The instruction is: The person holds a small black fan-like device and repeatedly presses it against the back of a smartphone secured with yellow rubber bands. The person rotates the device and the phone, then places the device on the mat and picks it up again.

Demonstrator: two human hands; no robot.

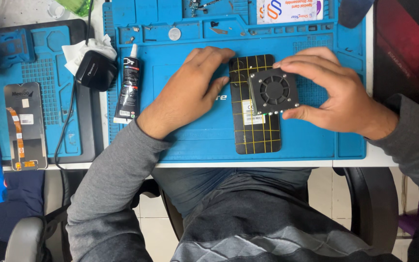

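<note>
Fan module sits on the black gridded phone back, centre-right of frame — right hand pinches its edges, left hand lies flat, steadying the phone; nothing fastened yet, seemingly.

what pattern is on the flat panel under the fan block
Black panel with a yellow grid of lines, clearest in the head view.

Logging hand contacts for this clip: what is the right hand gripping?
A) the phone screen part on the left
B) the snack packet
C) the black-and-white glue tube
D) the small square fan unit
D: the right hand pinches the square fan unit over the black gridded phone panel.
</note>
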